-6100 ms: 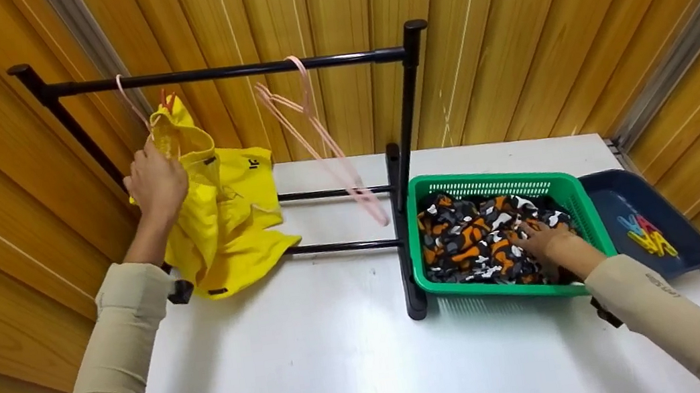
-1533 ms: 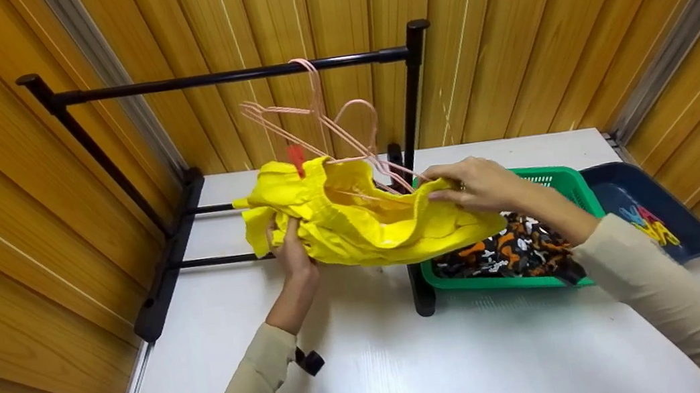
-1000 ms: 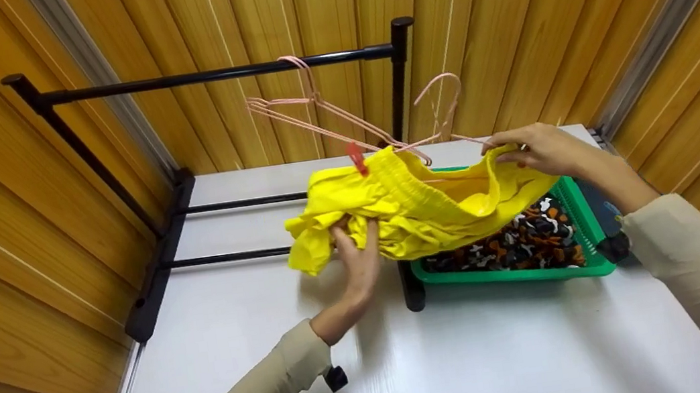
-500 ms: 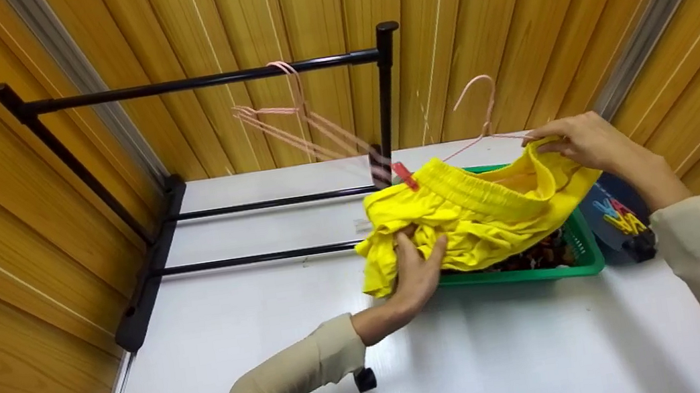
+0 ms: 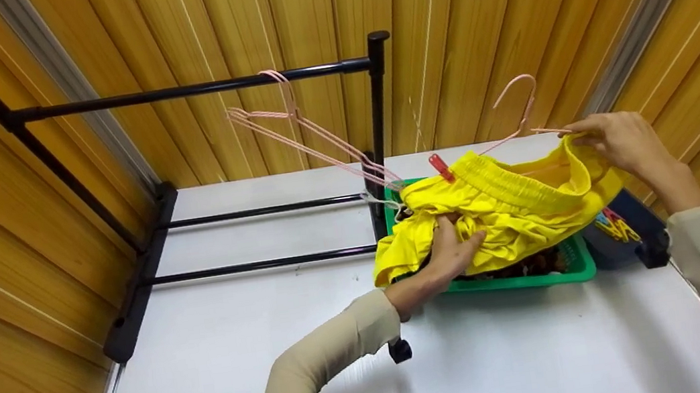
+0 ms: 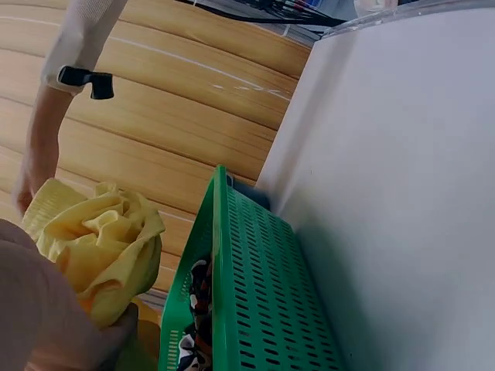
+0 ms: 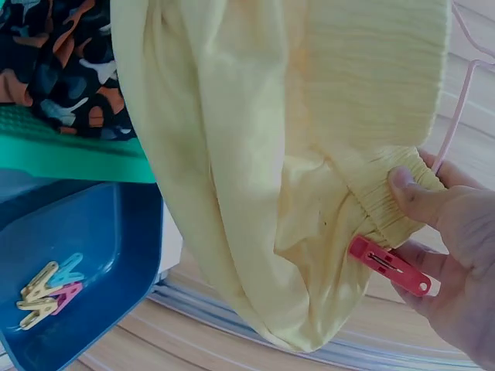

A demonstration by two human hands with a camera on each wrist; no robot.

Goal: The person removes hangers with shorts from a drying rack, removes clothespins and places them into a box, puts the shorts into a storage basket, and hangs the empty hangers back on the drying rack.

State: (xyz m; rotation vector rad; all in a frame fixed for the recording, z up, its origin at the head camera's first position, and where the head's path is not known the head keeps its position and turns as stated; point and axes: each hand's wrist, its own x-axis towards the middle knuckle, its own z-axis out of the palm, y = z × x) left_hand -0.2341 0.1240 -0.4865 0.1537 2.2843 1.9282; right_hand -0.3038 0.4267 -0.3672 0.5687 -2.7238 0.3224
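Note:
Yellow shorts [image 5: 515, 215] with an elastic waistband hang tilted over the green basket [image 5: 557, 279], a pink hanger [image 5: 521, 123] inside the waist. My left hand [image 5: 443, 258] grips bunched cloth at the shorts' left part; its fingertips are hidden in folds. My right hand [image 5: 627, 143] pinches the waistband's right end together with the hanger arm. A red clothespin [image 5: 441, 167] is clipped on the left of the waistband. Another red clothespin [image 7: 389, 266] shows in the right wrist view, beside my right fingers.
A black rack [image 5: 187, 92] stands left, with pink hangers [image 5: 329, 142] on its bar. Orange, black and white patterned cloth [image 7: 66, 69] lies in the basket. Beside it, a dark blue tray [image 7: 116, 270] holds several clothespins [image 7: 50, 290]. Wooden panels [image 5: 299, 14] surround the white table [image 5: 241, 346].
Earlier the shorts hung by the rack's left end and my right hand lay in the basket. Both hands have since carried the shorts and hanger right, off the rack, over the basket.

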